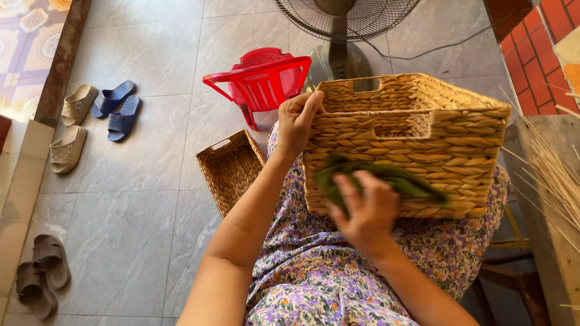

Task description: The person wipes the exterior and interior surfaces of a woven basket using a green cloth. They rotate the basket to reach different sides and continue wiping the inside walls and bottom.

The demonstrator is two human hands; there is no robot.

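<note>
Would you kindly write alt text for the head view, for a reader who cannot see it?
A seated person's left hand grips the corner of a woven basket on their lap, while the right hand presses a green cloth against its side. A smaller basket and red plastic chair stand behind.

Rectangular woven wicker basket [425,145], tan, cut-out handle slot in its near wall, sits upright on the lap. Dark green cloth [392,179], crumpled, pressed against basket's near side.

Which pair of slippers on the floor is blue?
The blue slippers lie in the middle beside the beige pair. The brown pair sits lower down, closer to the floor's edge.
</note>
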